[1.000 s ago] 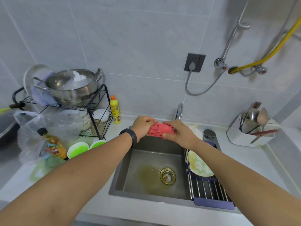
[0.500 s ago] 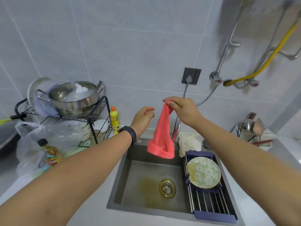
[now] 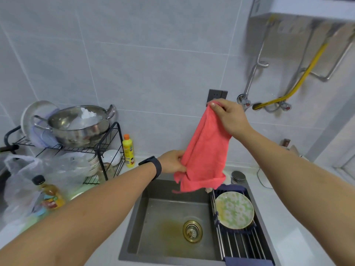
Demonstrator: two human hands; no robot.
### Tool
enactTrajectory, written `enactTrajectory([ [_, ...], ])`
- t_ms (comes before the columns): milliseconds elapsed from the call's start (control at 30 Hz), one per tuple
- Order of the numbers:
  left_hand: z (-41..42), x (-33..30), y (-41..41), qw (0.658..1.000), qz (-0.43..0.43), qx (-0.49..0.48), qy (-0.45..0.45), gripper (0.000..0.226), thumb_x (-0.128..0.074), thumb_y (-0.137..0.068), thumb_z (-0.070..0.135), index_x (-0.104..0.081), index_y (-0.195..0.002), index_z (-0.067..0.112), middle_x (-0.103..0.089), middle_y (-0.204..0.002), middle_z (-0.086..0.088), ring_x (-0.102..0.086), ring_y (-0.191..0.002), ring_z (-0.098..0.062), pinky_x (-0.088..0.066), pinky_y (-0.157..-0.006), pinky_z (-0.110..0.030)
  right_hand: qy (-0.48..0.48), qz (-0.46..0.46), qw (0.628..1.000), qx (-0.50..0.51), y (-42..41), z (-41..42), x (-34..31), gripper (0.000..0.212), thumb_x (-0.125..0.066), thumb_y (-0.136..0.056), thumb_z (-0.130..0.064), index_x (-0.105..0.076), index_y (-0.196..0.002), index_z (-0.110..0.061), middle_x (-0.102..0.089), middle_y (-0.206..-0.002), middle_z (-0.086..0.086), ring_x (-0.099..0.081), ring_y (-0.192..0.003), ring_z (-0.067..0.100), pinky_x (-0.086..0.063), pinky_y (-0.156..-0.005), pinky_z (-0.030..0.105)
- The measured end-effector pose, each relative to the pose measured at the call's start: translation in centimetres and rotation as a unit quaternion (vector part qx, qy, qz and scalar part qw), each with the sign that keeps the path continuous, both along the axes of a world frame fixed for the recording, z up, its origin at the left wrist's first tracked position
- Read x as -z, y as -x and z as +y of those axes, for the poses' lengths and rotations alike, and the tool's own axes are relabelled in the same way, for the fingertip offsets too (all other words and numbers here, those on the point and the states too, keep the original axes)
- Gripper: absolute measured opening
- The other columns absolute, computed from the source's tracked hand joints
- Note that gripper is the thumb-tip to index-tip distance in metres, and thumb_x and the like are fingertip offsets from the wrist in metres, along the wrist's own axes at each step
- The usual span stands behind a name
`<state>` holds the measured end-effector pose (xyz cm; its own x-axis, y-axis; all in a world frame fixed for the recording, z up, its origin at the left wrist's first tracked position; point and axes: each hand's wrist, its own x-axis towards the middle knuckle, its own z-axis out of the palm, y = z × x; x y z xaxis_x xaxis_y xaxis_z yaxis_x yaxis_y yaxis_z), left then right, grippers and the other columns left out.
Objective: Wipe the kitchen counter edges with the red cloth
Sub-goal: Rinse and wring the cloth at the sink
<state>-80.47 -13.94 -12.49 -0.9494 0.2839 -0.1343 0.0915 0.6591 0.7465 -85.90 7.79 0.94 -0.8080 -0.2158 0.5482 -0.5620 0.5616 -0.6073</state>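
The red cloth (image 3: 205, 150) hangs unfolded in the air above the back of the sink (image 3: 169, 217). My right hand (image 3: 228, 117) pinches its top corner up near the wall socket. My left hand (image 3: 172, 164), with a black band on the wrist, grips the cloth's lower left edge. The white counter (image 3: 299, 237) runs around the sink on both sides, its front edge at the bottom of the view.
A roll-up rack with a green flowered plate (image 3: 234, 210) covers the sink's right part. To the left stand a black wire rack with a steel pot (image 3: 76, 125), a yellow bottle (image 3: 128, 150), an oil bottle (image 3: 48, 192) and a plastic bag (image 3: 21, 185).
The cloth was bunched between both hands over the sink. My right hand has lifted one corner high, the cloth has dropped open, and my left hand now grips its lower edge.
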Motion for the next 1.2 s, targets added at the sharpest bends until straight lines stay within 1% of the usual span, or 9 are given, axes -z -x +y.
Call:
enactTrajectory([
  [133,-1.6,0.0,1.1,0.997,0.026,-0.065,0.044,0.017,-0.078,-0.082,0.020,-0.062,-0.078,0.018,-0.061,-0.074,0.001,-0.057,-0.071,-0.021,-0.041,-0.067,-0.030,0.023,-0.002,0.997,0.071,0.6,2.4,0.0,0.023,-0.057,-0.105,-0.028,-0.077,-0.110,-0.016,-0.072,-0.099,-0.007,-0.061,-0.094,0.006,-0.047,-0.088,0.023],
  [433,-2.7,-2.8,1.6,0.950,-0.065,-0.236,-0.194,0.013,-0.063,-0.099,0.019,-0.059,-0.087,0.014,-0.066,-0.083,-0.008,-0.067,-0.062,-0.020,-0.059,-0.061,-0.032,0.048,-0.130,0.969,0.206,1.6,6.4,1.8,0.029,-0.064,-0.098,-0.037,-0.080,-0.098,-0.012,-0.075,-0.089,0.010,-0.068,-0.097,0.030,-0.049,-0.081,0.033],
  [533,-0.9,-4.5,1.0,0.918,-0.142,-0.222,-0.297,0.009,-0.063,-0.098,0.022,-0.067,-0.094,0.015,-0.066,-0.080,-0.004,-0.066,-0.067,-0.017,-0.058,-0.058,-0.027,0.138,-0.193,0.959,0.154,0.4,5.1,3.1,0.022,-0.072,-0.093,-0.037,-0.082,-0.101,-0.019,-0.075,-0.085,-0.007,-0.070,-0.092,0.015,-0.054,-0.081,0.028],
  [633,1.4,-6.0,0.4,0.861,-0.220,-0.212,-0.406,0.024,-0.056,-0.099,0.018,-0.060,-0.075,0.016,-0.058,-0.060,0.002,-0.057,-0.049,-0.008,-0.051,-0.045,-0.018,0.094,-0.173,0.975,0.103,-1.7,2.4,4.7,0.020,-0.071,-0.095,-0.035,-0.082,-0.095,-0.018,-0.075,-0.083,-0.004,-0.063,-0.076,0.002,-0.047,-0.072,0.021],
  [733,2.6,-5.7,0.1,0.794,-0.293,-0.228,-0.481,0.032,-0.050,-0.101,0.017,-0.054,-0.070,0.013,-0.052,-0.046,0.004,-0.051,-0.032,-0.004,-0.044,-0.034,-0.014,0.013,-0.125,0.989,0.072,-3.9,-0.1,7.2,0.039,-0.066,-0.099,-0.036,-0.068,-0.071,-0.009,-0.057,-0.058,0.002,-0.044,-0.054,0.007,-0.039,-0.059,0.032],
  [900,3.1,-2.0,-1.4,0.758,-0.332,-0.229,-0.513,0.029,-0.054,-0.102,0.021,-0.057,-0.074,0.012,-0.048,-0.049,0.004,-0.047,-0.037,-0.004,-0.042,-0.037,-0.014,0.016,-0.158,0.987,0.024,-7.0,-2.4,12.4,0.052,-0.059,-0.103,-0.026,-0.041,-0.055,-0.015,-0.036,-0.048,-0.004,-0.033,-0.050,0.010,-0.029,-0.054,0.036],
  [1000,3.5,-0.5,-3.1,0.749,-0.315,-0.226,-0.537,0.017,-0.058,-0.101,0.016,-0.069,-0.091,0.008,-0.061,-0.064,0.001,-0.055,-0.050,-0.006,-0.048,-0.047,-0.016,0.030,-0.172,0.985,0.008,-8.1,-2.8,15.2,0.039,-0.061,-0.103,-0.026,-0.064,-0.064,-0.024,-0.051,-0.056,-0.005,-0.046,-0.057,0.007,-0.036,-0.056,0.028],
  [1067,3.5,0.2,-3.9,0.762,-0.296,-0.224,-0.530,0.013,-0.059,-0.099,0.012,-0.070,-0.094,0.007,-0.066,-0.074,-0.003,-0.060,-0.059,-0.010,-0.053,-0.056,-0.020,0.058,-0.185,0.981,0.006,-8.6,-2.8,16.4,0.018,-0.066,-0.101,-0.027,-0.081,-0.092,-0.025,-0.065,-0.071,-0.013,-0.057,-0.067,-0.002,-0.041,-0.062,0.016],
  [1200,3.1,1.6,-4.3,0.785,-0.246,-0.233,-0.518,0.012,-0.058,-0.099,0.003,-0.067,-0.106,0.004,-0.068,-0.084,-0.007,-0.066,-0.068,-0.013,-0.060,-0.066,-0.025,0.083,-0.199,0.977,-0.004,-8.9,-3.0,17.4,0.018,-0.069,-0.098,-0.017,-0.081,-0.107,-0.025,-0.072,-0.090,-0.022,-0.063,-0.084,-0.013,-0.048,-0.079,0.011],
])
